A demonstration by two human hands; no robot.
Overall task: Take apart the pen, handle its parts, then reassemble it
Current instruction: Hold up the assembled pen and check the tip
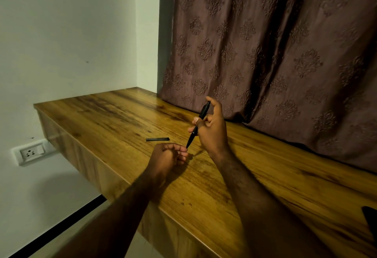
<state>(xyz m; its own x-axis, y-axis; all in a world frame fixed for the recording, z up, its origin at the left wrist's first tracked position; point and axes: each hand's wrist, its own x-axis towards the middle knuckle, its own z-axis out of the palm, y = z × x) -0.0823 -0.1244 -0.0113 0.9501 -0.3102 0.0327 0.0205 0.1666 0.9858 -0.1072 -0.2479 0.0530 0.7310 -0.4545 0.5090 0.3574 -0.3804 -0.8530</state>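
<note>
1. The pen (191,137) is held in the air above the wooden surface (114,115). It is tilted, with its tip pointing down and to the left.
2. The barrel is grasped by the fingers of the right hand (212,129), which are wrapped round its middle.
3. The fingers of the left hand (166,155) are curled and meet the pen's tip. Whether the tip is pinched or only touched cannot be told, since the contact is hidden by the knuckles.
4. A loose black piece (157,139), probably a cap or barrel section, lies flat on the surface just beyond the left hand, apart from both hands.
5. The step in hand is judged to be work at the tip end, either loosening the nose or seating a part there.
6. The barrel is best held steady by the right hand, with any turning done by the left alone, so that the two are not twisted off line.
7. A light pinch is advised, as a small slick part may slip.
8. The work is better done low over the surface, away from its near edge, so that a dropped part is caught.
</note>
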